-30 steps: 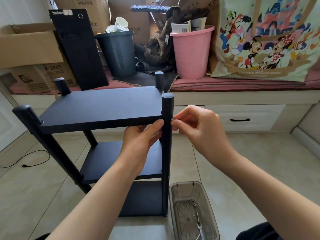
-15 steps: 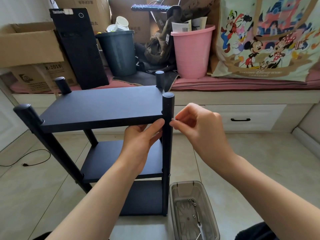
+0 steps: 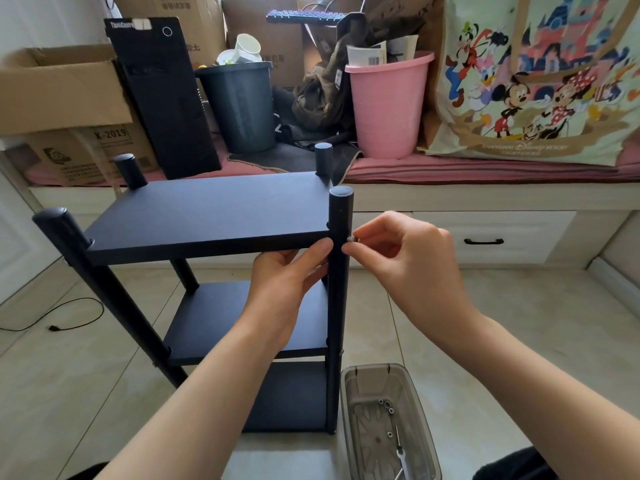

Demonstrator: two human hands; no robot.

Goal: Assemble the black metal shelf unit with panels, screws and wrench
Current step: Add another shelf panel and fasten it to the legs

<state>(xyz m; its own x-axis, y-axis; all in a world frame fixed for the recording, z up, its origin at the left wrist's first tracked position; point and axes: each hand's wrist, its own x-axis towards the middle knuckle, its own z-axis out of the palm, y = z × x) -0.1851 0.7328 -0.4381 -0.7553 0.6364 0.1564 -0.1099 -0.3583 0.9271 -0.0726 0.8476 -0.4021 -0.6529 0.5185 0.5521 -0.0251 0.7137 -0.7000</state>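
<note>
The black shelf unit stands upright on the tiled floor, with a top panel (image 3: 207, 213), a middle panel (image 3: 221, 317) and a bottom panel between four round posts. My left hand (image 3: 284, 282) grips the near right post (image 3: 337, 289) just under the top panel, thumb up against the panel's front edge. My right hand (image 3: 398, 258) pinches a small silver screw (image 3: 352, 239) against the right side of that post at the top panel's height. A wrench (image 3: 401, 462) lies in the clear plastic tray (image 3: 420, 410) with several small nuts and screws.
The tray sits on the floor right beside the post's foot. Behind the shelf runs a low bench with drawers, carrying a pink bin (image 3: 388, 105), a dark bin (image 3: 242, 105), cardboard boxes (image 3: 59, 98), a black computer case and a cartoon-print bag (image 3: 533, 74). A black cable (image 3: 69, 320) lies on the floor at left.
My right hand has brought the screw leftward onto the side of the post. My left hand keeps its grip and the shelf has not moved.
</note>
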